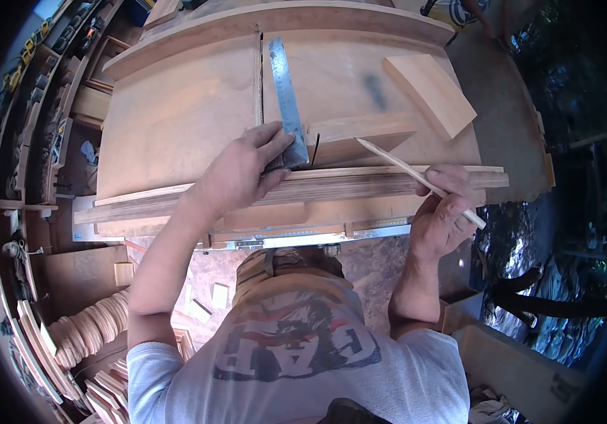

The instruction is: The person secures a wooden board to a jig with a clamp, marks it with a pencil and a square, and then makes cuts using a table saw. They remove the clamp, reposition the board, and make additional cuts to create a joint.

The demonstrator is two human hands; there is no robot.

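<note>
My left hand point(243, 166) grips the stock end of a metal try square point(287, 95), fingers and thumb closed around it. The square's blade points away from me, close beside a dark slot in the wooden bench surface point(169, 106). Below that hand, long stacked plywood strips point(374, 185) run across the near side of the bench. My right hand point(446, 212) pinches a pale wooden pencil point(402, 164), its sharpened tip pointing up and left over a wooden block point(360, 136). The block has a dark cut line near its left end.
A flat board point(430, 94) lies angled at the far right of the bench. A raised curved-looking wooden fence point(317, 18) spans the back. Shelves with tools point(52, 99) stand left, above a coiled ribbed hose-like roll point(91, 325). Part of another person shows at the top right.
</note>
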